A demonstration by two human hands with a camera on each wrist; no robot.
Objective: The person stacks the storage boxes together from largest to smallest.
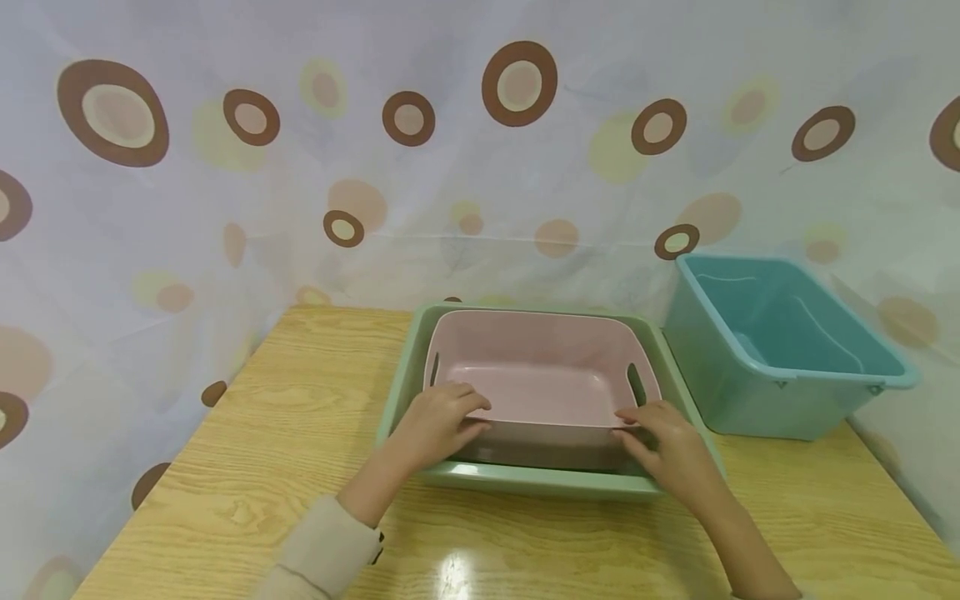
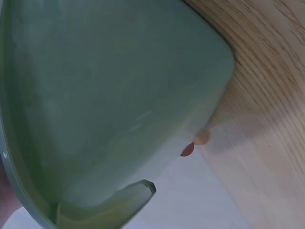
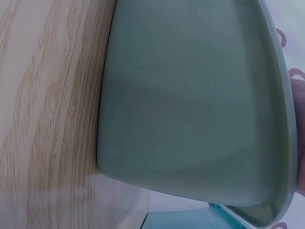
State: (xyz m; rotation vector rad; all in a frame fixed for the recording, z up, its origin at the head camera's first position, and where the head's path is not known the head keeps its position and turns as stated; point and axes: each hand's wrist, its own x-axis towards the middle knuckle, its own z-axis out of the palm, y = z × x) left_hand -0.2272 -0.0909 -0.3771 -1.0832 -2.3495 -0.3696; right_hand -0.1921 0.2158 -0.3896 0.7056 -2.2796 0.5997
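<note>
A pink bin (image 1: 540, 342) with oval handle holes sits inside a larger green bin (image 1: 540, 482) on the table. My left hand (image 1: 442, 421) pinches the pink bin's near rim toward its left end, thumb in front and fingers over the edge. Toward the right end of that same rim, my right hand (image 1: 667, 437) pinches it between thumb and fingers. Both wrist views are mostly filled by the outer wall of the green bin (image 2: 119, 86), (image 3: 186, 105); the fingertips are hidden there.
A blue bin (image 1: 780, 392) stands right of the green one, close beside it. The wooden table (image 1: 247, 467) extends to the left and front. Behind it hangs a light cloth (image 1: 450, 183) patterned with brown rings and pale dots.
</note>
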